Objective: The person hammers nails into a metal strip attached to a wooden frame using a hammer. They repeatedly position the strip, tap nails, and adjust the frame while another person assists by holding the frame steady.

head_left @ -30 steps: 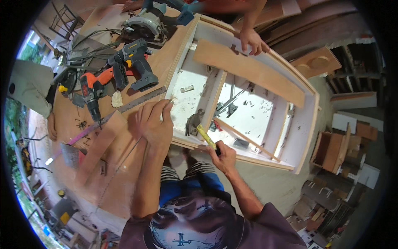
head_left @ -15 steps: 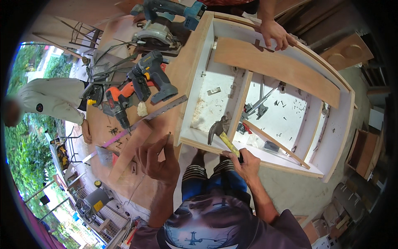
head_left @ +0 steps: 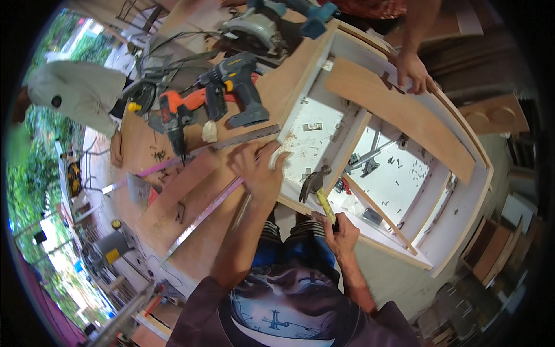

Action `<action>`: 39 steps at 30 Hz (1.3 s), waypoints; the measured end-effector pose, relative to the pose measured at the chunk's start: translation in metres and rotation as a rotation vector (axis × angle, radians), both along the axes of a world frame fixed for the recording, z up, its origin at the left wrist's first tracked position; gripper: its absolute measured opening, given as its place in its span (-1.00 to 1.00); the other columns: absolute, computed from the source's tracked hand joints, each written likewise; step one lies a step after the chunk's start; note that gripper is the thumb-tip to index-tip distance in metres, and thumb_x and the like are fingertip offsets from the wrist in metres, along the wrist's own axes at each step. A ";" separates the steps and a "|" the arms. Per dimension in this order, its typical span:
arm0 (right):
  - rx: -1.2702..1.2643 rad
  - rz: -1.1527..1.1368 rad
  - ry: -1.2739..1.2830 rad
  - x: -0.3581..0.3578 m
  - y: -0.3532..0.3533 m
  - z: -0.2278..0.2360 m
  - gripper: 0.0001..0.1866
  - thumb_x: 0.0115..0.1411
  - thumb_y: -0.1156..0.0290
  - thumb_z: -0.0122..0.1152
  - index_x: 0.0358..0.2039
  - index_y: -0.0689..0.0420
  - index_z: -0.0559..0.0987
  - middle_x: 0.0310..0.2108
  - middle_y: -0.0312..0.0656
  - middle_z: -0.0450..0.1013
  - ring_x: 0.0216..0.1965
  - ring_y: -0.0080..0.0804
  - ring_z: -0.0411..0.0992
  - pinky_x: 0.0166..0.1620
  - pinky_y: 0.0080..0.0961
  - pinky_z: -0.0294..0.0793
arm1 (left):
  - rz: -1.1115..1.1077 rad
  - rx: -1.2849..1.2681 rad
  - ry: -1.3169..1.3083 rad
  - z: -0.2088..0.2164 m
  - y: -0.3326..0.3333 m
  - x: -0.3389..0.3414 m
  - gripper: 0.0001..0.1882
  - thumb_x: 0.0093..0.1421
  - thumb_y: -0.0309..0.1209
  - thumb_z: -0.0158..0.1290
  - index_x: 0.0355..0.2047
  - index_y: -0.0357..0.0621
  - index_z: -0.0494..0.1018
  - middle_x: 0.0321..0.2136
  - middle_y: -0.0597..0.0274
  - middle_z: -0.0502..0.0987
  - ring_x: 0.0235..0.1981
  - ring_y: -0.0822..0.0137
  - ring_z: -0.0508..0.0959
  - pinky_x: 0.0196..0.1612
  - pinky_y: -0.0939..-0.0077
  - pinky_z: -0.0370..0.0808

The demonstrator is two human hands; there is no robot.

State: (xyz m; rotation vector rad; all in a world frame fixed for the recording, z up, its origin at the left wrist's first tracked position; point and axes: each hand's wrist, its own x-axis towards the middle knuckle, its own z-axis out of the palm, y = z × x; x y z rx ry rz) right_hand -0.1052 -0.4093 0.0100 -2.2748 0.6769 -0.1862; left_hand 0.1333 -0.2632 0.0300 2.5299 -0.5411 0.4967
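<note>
My right hand [head_left: 342,234] grips the yellow handle of a claw hammer [head_left: 314,184], whose head is raised over the near-left side of a white-lined wooden cabinet frame [head_left: 399,259]. My left hand [head_left: 261,172] is at the frame's left edge, near the end of a metal ruler [head_left: 254,134]. Its fingers are curled and slightly blurred; what they hold, if anything, is hidden. Below that hand a pink and silver strip [head_left: 202,221] slants across the wooden table [head_left: 199,254]. A curved wooden board [head_left: 404,121] lies across the frame's far side, where another person's hand [head_left: 412,72] rests.
An orange drill [head_left: 175,118], a grey drill [head_left: 245,87] and a circular saw [head_left: 254,32] occupy the table's far part. Loose screws [head_left: 161,156] and a wooden board [head_left: 179,188] lie nearer. A person in a light shirt [head_left: 78,95] stands left. More screws are scattered inside the frame.
My left hand has moved right and away from me, from over the table to the frame's edge; the small nail seen in its pinch is now hidden. The hammer stays raised.
</note>
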 end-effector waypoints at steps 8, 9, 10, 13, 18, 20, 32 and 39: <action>0.026 0.011 0.079 0.000 -0.001 0.000 -0.66 0.31 0.19 0.49 -0.36 0.17 0.57 -0.61 -0.07 0.43 -0.65 -0.10 0.42 -0.51 -0.24 0.40 | 0.153 -0.040 0.084 -0.012 0.098 -0.052 -0.67 0.26 -0.34 0.35 0.01 -0.07 0.59 0.02 0.14 0.56 0.14 -0.05 0.50 0.23 -0.06 0.32; 0.018 0.011 0.087 0.000 -0.001 0.000 -0.65 0.33 0.18 0.48 -0.36 0.17 0.57 -0.63 -0.07 0.41 -0.66 -0.13 0.39 -0.51 -0.25 0.39 | 0.180 -0.120 0.100 -0.009 0.122 -0.058 -0.68 0.26 -0.34 0.36 -0.01 -0.04 0.60 0.00 0.18 0.57 0.13 -0.04 0.53 0.23 -0.06 0.34; 0.017 0.012 0.107 0.000 -0.001 -0.001 -0.64 0.34 0.17 0.47 -0.36 0.17 0.56 -0.64 -0.08 0.40 -0.67 -0.16 0.37 -0.51 -0.25 0.38 | 0.229 -0.068 0.124 -0.006 0.144 -0.064 -0.68 0.25 -0.36 0.36 -0.01 -0.06 0.60 -0.03 0.18 0.59 0.11 -0.03 0.54 0.22 -0.03 0.36; 0.016 0.014 0.138 0.000 -0.002 -0.002 -0.61 0.38 0.13 0.45 -0.38 0.18 0.55 -0.67 -0.12 0.35 -0.68 -0.26 0.31 -0.52 -0.29 0.34 | 0.303 -0.038 0.168 -0.002 0.185 -0.081 -0.70 0.18 -0.41 0.39 -0.09 -0.11 0.61 -0.18 0.18 0.64 0.01 0.03 0.59 0.17 0.01 0.41; 0.005 0.036 0.108 0.002 -0.003 -0.004 -0.57 0.42 0.10 0.41 -0.40 0.18 0.51 -0.70 -0.15 0.29 -0.67 -0.35 0.25 -0.52 -0.31 0.30 | 0.270 -0.188 0.134 -0.024 0.166 -0.056 -0.74 0.13 -0.35 0.45 -0.19 -0.05 0.66 -0.16 0.25 0.64 0.01 0.06 0.57 0.18 0.05 0.41; -0.026 0.063 0.117 0.001 -0.004 -0.004 -0.54 0.47 0.11 0.36 -0.42 0.22 0.51 -0.68 -0.21 0.28 -0.60 -0.51 0.20 -0.51 -0.39 0.24 | 0.270 -0.162 0.098 -0.025 0.150 -0.047 -0.73 0.12 -0.32 0.46 -0.19 -0.04 0.67 -0.15 0.28 0.64 0.01 0.08 0.56 0.18 0.06 0.42; 0.045 -0.026 0.160 -0.002 -0.002 -0.014 -0.56 0.48 0.16 0.34 -0.41 0.25 0.51 -0.64 -0.24 0.33 -0.55 -0.54 0.21 -0.48 -0.42 0.25 | 0.782 0.073 0.088 -0.004 0.269 -0.085 -0.65 0.29 -0.38 0.38 0.04 -0.14 0.60 -0.04 0.06 0.63 0.04 -0.03 0.60 0.12 0.17 0.54; 0.040 -0.055 0.115 0.005 0.006 -0.006 -0.51 0.51 0.12 0.31 -0.44 0.25 0.49 -0.66 -0.33 0.30 -0.54 -0.61 0.19 -0.49 -0.45 0.20 | 0.659 -0.089 0.411 -0.018 0.320 -0.094 -0.65 0.31 -0.31 0.36 -0.01 -0.17 0.52 -0.05 -0.03 0.56 0.08 -0.11 0.51 0.13 0.02 0.47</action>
